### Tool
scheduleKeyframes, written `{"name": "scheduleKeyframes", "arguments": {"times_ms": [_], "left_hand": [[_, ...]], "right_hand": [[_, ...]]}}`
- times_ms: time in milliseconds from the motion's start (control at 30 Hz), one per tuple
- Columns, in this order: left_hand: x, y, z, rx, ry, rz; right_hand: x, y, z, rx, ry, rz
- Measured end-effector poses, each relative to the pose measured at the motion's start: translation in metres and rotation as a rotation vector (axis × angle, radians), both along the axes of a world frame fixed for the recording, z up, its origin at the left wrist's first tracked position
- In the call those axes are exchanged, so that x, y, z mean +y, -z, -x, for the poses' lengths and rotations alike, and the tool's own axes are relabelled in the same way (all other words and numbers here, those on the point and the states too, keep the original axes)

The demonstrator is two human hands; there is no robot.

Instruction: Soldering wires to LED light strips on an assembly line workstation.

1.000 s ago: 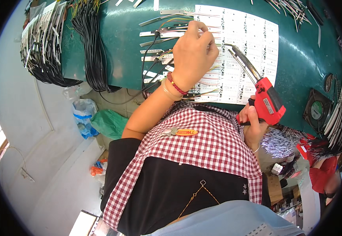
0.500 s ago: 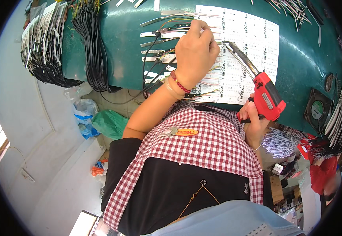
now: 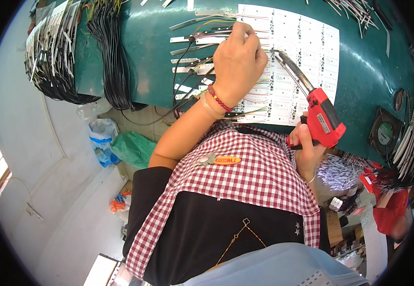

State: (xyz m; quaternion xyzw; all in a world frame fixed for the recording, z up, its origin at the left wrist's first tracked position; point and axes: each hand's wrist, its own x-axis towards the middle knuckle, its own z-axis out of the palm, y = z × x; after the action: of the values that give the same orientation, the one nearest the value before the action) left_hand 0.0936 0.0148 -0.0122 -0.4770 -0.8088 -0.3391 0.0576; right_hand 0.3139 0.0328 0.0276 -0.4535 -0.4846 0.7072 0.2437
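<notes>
While a red-and-black soldering gun [image 3: 322,125] is held by its handle in the right grip [image 3: 307,148], with the fingers wrapped around it, the left grip [image 3: 240,66] is kept curled above the table [image 3: 145,52]. Its fingertips are hidden beneath the hand, so whether anything is pinched between them cannot be told. A dark red beaded bracelet [image 3: 220,99] is worn at the left wrist.

The soldering gun is pointed up and to the left, and its dark tip [image 3: 275,51] is set over a white circuit-board panel [image 3: 328,71], just beside the left fingers; contact with the surface cannot be made out. The panel is laid on the table, partly covered by the left hand. Along its left edge thin coloured wires [image 3: 254,112] are lined up, and beyond them narrow pale strips [image 3: 184,24] are spread, with black cables [image 3: 174,88] looped among them.

Farther left, a thick bundle of black cables [image 3: 114,62] is draped over the table edge, near a row of white-ended leads [image 3: 50,62]. At the far right side a black fan [image 3: 384,132] is placed. Near the upper right, loose thin wires [image 3: 352,12] are heaped. Below the table edge, a green plastic bag [image 3: 133,148] is seen at the left.
</notes>
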Motion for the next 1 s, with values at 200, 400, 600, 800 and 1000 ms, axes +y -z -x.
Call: {"name": "scheduleKeyframes", "arguments": {"times_ms": [200, 400, 600, 800, 1000], "left_hand": [[-0.001, 0.0, 0.0, 0.008, -0.005, 0.011], [-0.005, -0.002, 0.002, -0.081, 0.064, -0.055], [-0.004, -0.007, 0.003, -0.042, 0.086, 0.053], [-0.004, -0.009, 0.005, -0.058, 0.106, 0.083], [0.0, -0.012, 0.005, -0.074, 0.108, 0.115]], "right_hand": [[0.001, -0.004, -0.001, 0.147, 0.032, -0.004], [-0.001, -0.001, -0.004, 0.102, 0.033, 0.013], [-0.002, -0.001, -0.001, 0.025, 0.01, -0.001], [0.0, 0.004, -0.007, 0.038, -0.035, -0.003], [-0.001, 0.001, -0.006, 0.032, -0.075, -0.008]]}}
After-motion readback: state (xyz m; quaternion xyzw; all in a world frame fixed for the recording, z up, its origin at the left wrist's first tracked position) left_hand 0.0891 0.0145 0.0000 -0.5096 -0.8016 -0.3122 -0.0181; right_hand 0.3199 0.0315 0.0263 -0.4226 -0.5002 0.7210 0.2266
